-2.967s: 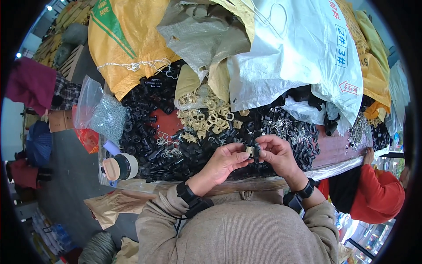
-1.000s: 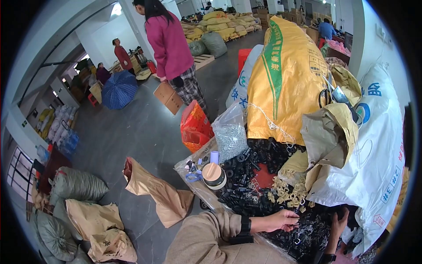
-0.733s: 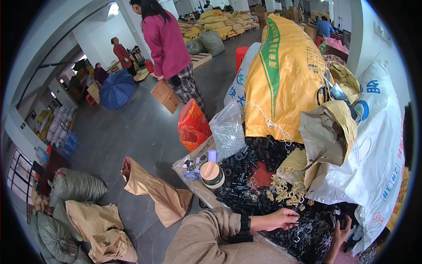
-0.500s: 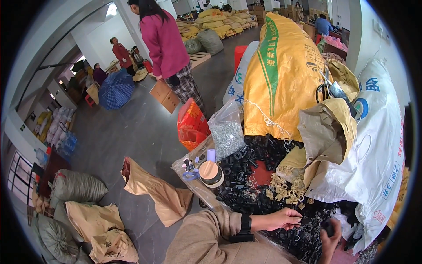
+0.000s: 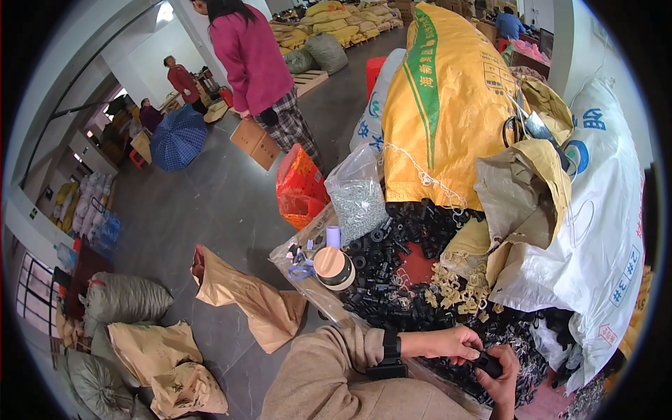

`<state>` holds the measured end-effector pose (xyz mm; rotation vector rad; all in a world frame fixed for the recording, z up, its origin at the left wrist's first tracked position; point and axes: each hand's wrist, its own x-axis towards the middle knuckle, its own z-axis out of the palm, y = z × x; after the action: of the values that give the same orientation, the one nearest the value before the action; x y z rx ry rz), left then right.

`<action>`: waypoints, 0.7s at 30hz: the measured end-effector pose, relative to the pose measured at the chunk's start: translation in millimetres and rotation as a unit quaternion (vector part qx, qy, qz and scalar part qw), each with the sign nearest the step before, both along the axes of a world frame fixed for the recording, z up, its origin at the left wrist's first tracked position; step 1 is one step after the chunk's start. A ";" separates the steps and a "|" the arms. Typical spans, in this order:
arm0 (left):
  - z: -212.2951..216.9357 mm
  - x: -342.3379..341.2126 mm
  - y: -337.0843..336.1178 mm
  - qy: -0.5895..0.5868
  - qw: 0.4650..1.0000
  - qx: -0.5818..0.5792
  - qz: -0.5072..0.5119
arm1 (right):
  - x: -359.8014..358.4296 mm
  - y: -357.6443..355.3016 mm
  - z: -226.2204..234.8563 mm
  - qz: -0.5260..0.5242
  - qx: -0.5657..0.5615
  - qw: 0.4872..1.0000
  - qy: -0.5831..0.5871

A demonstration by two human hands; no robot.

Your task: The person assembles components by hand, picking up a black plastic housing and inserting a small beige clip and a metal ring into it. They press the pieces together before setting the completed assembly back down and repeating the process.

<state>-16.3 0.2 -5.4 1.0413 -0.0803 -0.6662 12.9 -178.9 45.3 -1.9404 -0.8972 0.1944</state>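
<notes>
Two hands meet low at the right of the view, right over the heap of small black plastic parts (image 5: pixel 392 259) that covers the counter (image 5: pixel 315 294). The left hand (image 5: pixel 458 343), a dark watch (image 5: pixel 390 348) on its wrist and a tan sleeve behind it, has its fingers (image 5: pixel 478 344) curled down and pinched onto a small black part (image 5: pixel 488 364). The right hand (image 5: pixel 505 381) comes up from the bottom edge, its fingers wrapped around the same black part from below, so the piece sits gripped between both hands, just above the pile's near edge. Exactly how the piece is shaped is too small to tell.

Beside the black heap lies a cluster of pale beige clips (image 5: pixel 462 290), touching the black parts. At the counter's left end stands a roll of tape (image 5: pixel 334 268), with a small lilac cylinder (image 5: pixel 333 236) and blue-handled scissors (image 5: pixel 299 269) near it. A clear bag of small grey pieces (image 5: pixel 357 199) leans behind them. Big sacks crowd the back: a yellow sack (image 5: pixel 441 105), a white sack (image 5: pixel 595 231) and a crumpled brown paper bag (image 5: pixel 525 196).

On the floor, a tan paper bag (image 5: pixel 245 301) lies open-mouthed. Farther off, a person in a pink top (image 5: pixel 252 59) stands by a cardboard box (image 5: pixel 255 143).
</notes>
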 end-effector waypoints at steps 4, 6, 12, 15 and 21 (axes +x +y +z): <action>2.8 6.1 1.9 0.033 0.999 0.014 -0.001 | -0.1 1.5 -5.8 -0.022 -0.015 0.999 -0.027; 10.3 8.6 6.2 0.058 0.998 0.008 0.015 | 3.1 8.7 -4.4 -0.022 -0.018 0.999 -0.033; 15.5 22.7 18.1 0.101 0.993 0.031 0.046 | 14.9 16.5 -8.7 -0.060 -0.015 0.998 0.014; 9.9 23.4 18.4 0.131 0.990 0.013 0.056 | 19.0 9.8 -14.6 -0.032 0.005 0.997 0.076; 4.7 19.1 13.4 0.163 0.984 0.004 0.070 | 28.6 -6.9 -22.2 0.109 0.040 0.981 0.158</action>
<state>2.8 13.6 -0.7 0.9246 0.2787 -0.7019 41.5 -185.9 23.1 -1.6745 -0.8867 0.5692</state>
